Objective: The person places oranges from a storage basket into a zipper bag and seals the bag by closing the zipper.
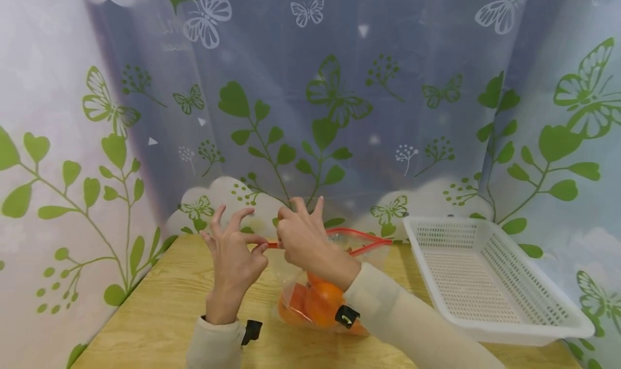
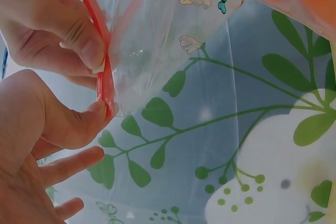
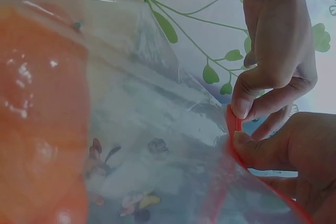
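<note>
A clear zip bag (image 1: 291,276) with a red zip strip (image 1: 373,245) stands on the table, holding several round orange fruits (image 1: 324,303). My left hand (image 1: 237,264) pinches the left end of the strip between thumb and index finger, its other fingers spread. Right beside it, my right hand (image 1: 310,245) pinches the strip, thumb on top in the left wrist view. Right of that hand, the bag's mouth gapes. Small cartoon prints (image 3: 139,203) mark the plastic in the right wrist view. My right forearm and hand hide part of the bag and fruit.
To the right sits a white perforated plastic basket (image 1: 477,272) on the wooden table (image 1: 150,304). Behind the table hangs a curtain (image 1: 301,158) printed with leaves and butterflies. Dark wrist straps show at both cuffs.
</note>
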`<state>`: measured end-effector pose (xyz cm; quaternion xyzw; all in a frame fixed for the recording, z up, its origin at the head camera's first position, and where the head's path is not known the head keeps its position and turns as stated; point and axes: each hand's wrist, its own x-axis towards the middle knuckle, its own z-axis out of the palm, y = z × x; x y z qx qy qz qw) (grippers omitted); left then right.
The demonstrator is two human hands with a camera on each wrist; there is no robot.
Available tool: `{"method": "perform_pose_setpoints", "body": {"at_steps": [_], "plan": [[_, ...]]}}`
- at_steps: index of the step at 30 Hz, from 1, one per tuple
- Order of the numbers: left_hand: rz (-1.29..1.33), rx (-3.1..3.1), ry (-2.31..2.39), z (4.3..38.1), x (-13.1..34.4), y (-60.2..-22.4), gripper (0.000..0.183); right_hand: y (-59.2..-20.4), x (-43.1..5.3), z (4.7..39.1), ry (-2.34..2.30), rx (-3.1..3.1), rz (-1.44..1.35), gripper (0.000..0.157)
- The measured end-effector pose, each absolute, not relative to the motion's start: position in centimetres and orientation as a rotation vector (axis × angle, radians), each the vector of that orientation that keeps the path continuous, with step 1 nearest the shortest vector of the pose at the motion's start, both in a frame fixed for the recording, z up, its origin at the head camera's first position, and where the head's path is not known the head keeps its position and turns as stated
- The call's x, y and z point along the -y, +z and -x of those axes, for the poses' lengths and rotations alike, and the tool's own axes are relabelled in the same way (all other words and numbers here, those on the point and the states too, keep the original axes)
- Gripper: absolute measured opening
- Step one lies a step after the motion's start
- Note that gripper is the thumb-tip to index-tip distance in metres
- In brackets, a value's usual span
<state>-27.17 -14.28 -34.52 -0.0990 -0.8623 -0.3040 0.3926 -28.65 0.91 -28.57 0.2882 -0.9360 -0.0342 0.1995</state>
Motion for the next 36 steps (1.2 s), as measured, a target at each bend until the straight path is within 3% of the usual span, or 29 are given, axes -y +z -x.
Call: {"method": "perform_pose_setpoints", "body": {"at_steps": [11,25,36], "plan": [[0.186,2.221,-0.772,27.5,14.6,-34.9,0.014,-28.8,-3.1,28.9,-0.003,2.648,-0.797,0.010],[0.414,2.176,-0.595,27.8,14.5,-35.0,0.007,-28.6,-3.8,28.8,0.068,2.587,-0.827,0.009],[0.366,2.199,-0.606,27.6,14.6,-35.0,0.012,-28.9,-3.6,28.8,0.026,2.609,-0.827,0.009]]}}
